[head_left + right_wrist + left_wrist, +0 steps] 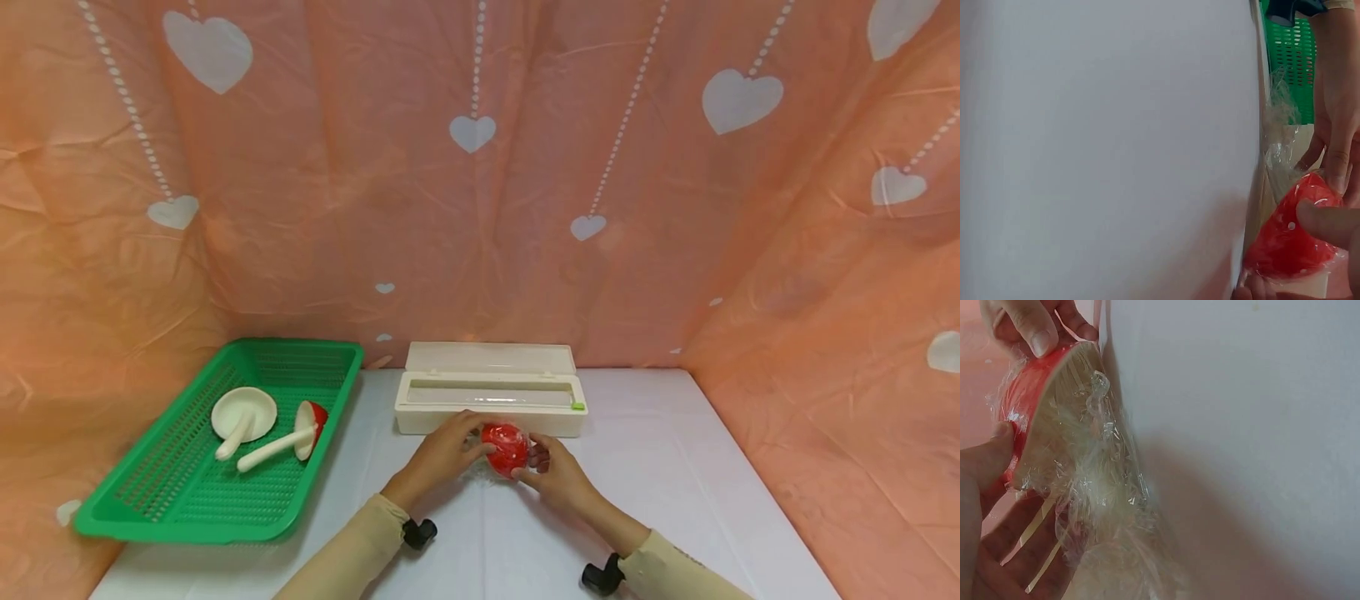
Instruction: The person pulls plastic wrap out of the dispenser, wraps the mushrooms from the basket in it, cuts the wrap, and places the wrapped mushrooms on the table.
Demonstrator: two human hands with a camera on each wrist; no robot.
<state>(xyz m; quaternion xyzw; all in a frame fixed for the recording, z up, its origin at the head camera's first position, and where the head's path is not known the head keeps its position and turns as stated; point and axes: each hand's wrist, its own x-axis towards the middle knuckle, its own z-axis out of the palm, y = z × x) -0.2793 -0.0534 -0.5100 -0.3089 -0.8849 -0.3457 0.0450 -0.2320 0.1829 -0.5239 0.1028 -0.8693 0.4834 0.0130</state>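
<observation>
Between both hands is a toy mushroom (505,450) with a red cap, wrapped in clear cling film (1107,494). Crumpled film bunches over its pale underside and the stem end, so the stem is mostly hidden. My left hand (442,454) grips the cap's left side, thumb on the red rim and fingers behind. On the other side my right hand (562,479) holds the cap, its thumb (1325,222) pressing the red surface. White dots show on the cap in the right wrist view.
A white cling film dispenser (491,422) with its lid raised stands just behind the hands. At the left, a green basket (202,533) holds two toy mushrooms, one showing its pale underside (258,408), the other on its side (318,421). Orange curtain (480,250) surrounds the white table (675,467).
</observation>
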